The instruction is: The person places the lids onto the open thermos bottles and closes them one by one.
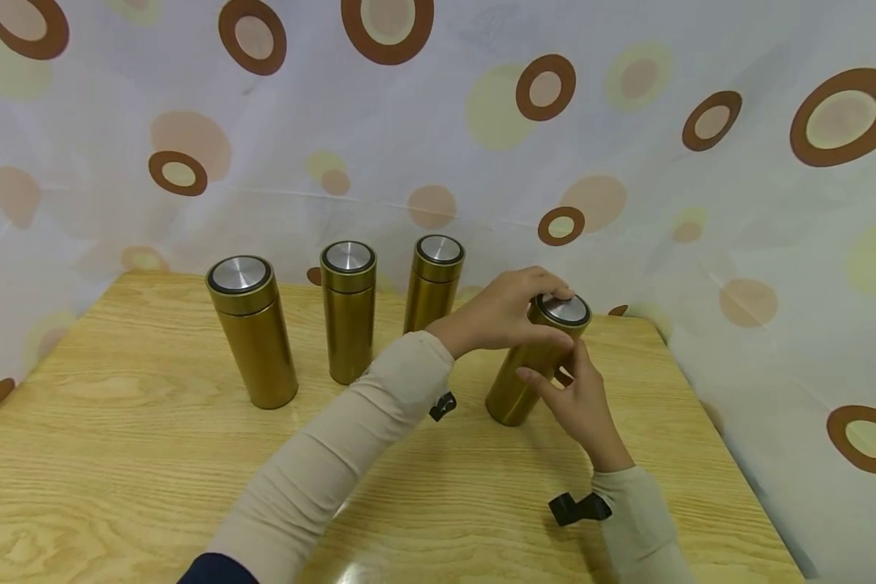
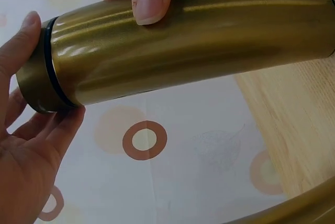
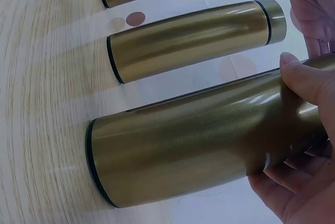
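A gold thermos flask [image 1: 514, 389] with a brushed silver top stands on the right part of the table. My left hand [image 1: 507, 312] reaches across and grips its lid [image 2: 36, 77], thumb on one side and fingers on the other. Lower down, my right hand [image 1: 582, 401] holds the flask body between thumb and fingers. The lid sits on the body with a dark ring at the seam in the left wrist view. In the right wrist view the flask's dark-rimmed base [image 3: 99, 166] is down at the wood.
Three similar gold flasks stand upright to the left: one far left [image 1: 263, 349], one beside it [image 1: 349, 324], and one [image 1: 431, 296] partly behind my left arm. A patterned cloth [image 1: 380, 138] hangs behind the wood-grain table [image 1: 139, 454]. Black straps [image 1: 580, 508] are at my wrists.
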A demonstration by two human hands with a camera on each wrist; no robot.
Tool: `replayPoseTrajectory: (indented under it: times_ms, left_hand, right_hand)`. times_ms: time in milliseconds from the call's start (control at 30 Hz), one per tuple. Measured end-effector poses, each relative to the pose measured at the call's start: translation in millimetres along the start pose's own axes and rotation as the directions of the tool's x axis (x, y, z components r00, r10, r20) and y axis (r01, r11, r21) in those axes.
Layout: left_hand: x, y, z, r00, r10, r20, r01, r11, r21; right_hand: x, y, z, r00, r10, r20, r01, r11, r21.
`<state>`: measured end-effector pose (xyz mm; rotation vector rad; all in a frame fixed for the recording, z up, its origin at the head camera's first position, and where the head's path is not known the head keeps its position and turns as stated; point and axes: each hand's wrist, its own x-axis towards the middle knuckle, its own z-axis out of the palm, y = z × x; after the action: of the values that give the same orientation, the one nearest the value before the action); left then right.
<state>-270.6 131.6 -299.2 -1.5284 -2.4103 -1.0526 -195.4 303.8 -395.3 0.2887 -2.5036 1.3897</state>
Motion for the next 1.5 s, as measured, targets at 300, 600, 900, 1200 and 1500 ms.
replayPoseTrajectory:
  times_ms: [300,600,900,1200,1500]
  left_hand:
    - [-0.5,0.1,-1.7,0.999,0.009,0.04,-0.007,0.999,-0.035]
    - [-7.5,30.3,7.4,0.99,-0.141,-0.019,0.141,0.963,0.229]
    - [-5.1,46.1,32.6,0.96,-0.183,-0.21,0.268,0.812,0.518]
    - [-5.3,34.5,26.2,0.968,-0.152,-0.202,0.218,0.906,0.362]
    - [-3.0,24.3,15.1,0.983,-0.135,-0.124,0.163,0.956,0.245]
  right_hand:
    - [0.4,-4.5,-0.8,1.0,-0.008,-0.003,0.008,1.0,-0.008]
    - [-1.5,0.0,-0.1,0.999,-0.038,0.005,0.038,0.999,-0.036]
    - [-2.2,1.0,-0.5,1.0,-0.02,0.003,0.02,0.999,-0.05]
    - [-0.6,0.6,-0.6,1.0,-0.02,-0.01,0.02,0.999,-0.044]
    - [0.7,1.2,-3.0,0.999,-0.041,0.035,0.042,0.999,-0.022]
